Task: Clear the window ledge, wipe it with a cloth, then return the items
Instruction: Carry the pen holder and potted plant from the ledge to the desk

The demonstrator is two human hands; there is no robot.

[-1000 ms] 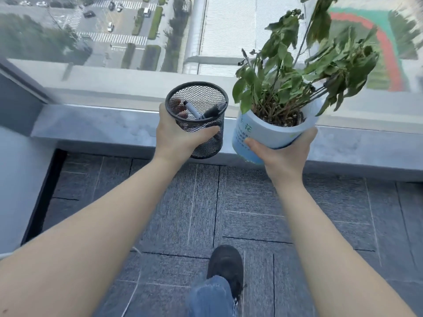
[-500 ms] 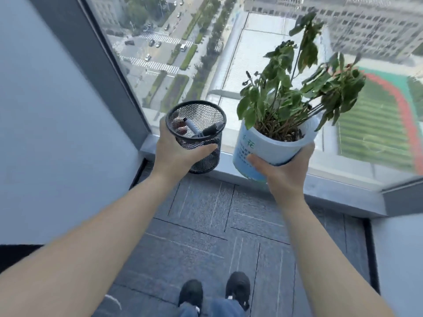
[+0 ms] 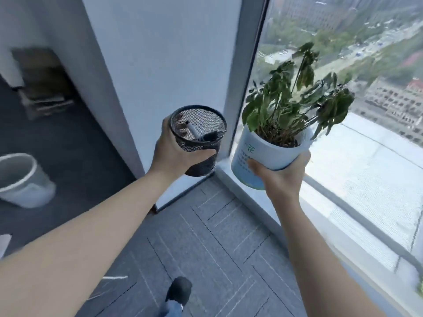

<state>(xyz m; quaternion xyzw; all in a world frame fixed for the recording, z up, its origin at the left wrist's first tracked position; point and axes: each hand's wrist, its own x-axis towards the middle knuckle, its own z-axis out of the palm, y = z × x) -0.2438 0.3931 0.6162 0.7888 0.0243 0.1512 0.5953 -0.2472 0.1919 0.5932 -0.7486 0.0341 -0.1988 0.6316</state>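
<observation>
My left hand (image 3: pixel 174 154) grips a black mesh pen holder (image 3: pixel 198 136) with pens inside, held upright in the air in front of a white pillar. My right hand (image 3: pixel 280 177) grips from below a white and blue plant pot (image 3: pixel 263 156) that holds a leafy green plant (image 3: pixel 297 99); the pot tilts slightly left. Both items hang above the carpet, left of the grey window ledge (image 3: pixel 254 202), which runs diagonally along the glass at the right. No cloth is in view.
A white pillar (image 3: pixel 164 65) stands straight ahead. A grey waste bin (image 3: pixel 23 179) sits on the dark floor at far left, with blurred shelving (image 3: pixel 43 83) behind it. Grey carpet tiles (image 3: pixel 206 248) lie below, and my shoe (image 3: pixel 179 289) is at the bottom.
The view has swung left, away from the window towards the pillar and room. Both hands still hold the pen holder and the plant pot, carried off the ledge.
</observation>
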